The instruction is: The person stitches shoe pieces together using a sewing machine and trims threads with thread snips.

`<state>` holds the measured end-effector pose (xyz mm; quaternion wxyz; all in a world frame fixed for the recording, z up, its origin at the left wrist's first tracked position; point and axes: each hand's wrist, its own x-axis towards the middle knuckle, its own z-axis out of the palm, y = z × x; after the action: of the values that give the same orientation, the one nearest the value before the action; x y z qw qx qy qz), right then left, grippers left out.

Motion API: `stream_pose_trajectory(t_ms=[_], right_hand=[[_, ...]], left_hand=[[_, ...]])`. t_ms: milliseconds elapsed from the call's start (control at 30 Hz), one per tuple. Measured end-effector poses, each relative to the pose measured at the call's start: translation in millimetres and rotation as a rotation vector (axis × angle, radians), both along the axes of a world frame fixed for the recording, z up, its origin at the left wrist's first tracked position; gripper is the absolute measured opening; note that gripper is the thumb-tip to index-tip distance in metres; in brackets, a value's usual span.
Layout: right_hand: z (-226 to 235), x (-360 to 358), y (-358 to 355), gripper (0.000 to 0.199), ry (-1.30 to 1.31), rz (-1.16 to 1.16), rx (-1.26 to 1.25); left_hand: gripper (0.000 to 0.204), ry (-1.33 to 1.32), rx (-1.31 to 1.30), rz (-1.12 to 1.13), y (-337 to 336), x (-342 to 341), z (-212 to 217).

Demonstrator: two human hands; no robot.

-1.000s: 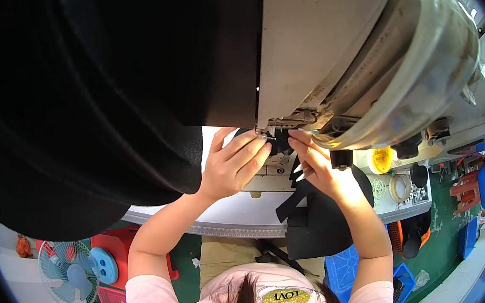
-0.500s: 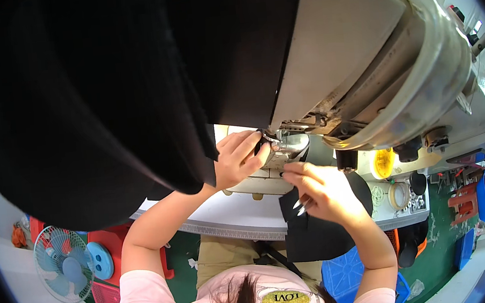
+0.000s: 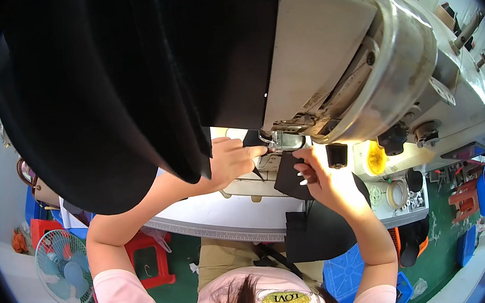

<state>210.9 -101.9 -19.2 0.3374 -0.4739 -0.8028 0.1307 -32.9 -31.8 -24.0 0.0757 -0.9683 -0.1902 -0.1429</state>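
In front of me the sewing machine (image 3: 325, 38) has its metal presser foot (image 3: 286, 140) down close to both hands. My left hand (image 3: 229, 163) lies left of the foot, index finger stretched to it, other fingers curled over a narrow black piece (image 3: 258, 174) whose tip sticks out below. My right hand (image 3: 330, 181), right of the foot, pinches the upper edge of a black flat piece (image 3: 290, 176). A small pale pointed tool (image 3: 303, 181) shows at its curled fingers; its kind is unclear. More black material (image 3: 323, 231) hangs over the table edge under the right wrist.
A big black curved shape (image 3: 86, 108) blocks the upper left. The white table (image 3: 219, 215) has a ruler strip along its edge. A yellow round item (image 3: 376, 158) and a tape roll (image 3: 397, 194) lie to the right. A fan (image 3: 64, 268), red stool (image 3: 153, 259) and blue crate (image 3: 348, 275) stand below.
My left hand has drawn slightly left and down, its index finger now straight toward the presser foot. The right hand has moved up and right, lifting the black piece's edge nearer the foot.
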Motion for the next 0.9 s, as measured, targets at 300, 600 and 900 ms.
stream_pose_trajectory(t_ms=[300, 600, 900], right_hand=[[-43.4, 1.4, 32.9, 0.028, 0.004, -0.085, 0.149], [-35.1, -0.6, 7.2, 0.062, -0.242, 0.038, 0.479], [-29.1, -12.9, -0.1, 0.049, -0.273, -0.08, 0.554]], left_hand=[[0.019, -0.565, -0.631, 0.218, 22.1, 29.5, 12.8], [0.024, -0.636, -0.737, 0.215, 17.6, 39.2, 28.6], [0.02, -0.585, -0.68, 0.194, 20.1, 36.0, 29.1]])
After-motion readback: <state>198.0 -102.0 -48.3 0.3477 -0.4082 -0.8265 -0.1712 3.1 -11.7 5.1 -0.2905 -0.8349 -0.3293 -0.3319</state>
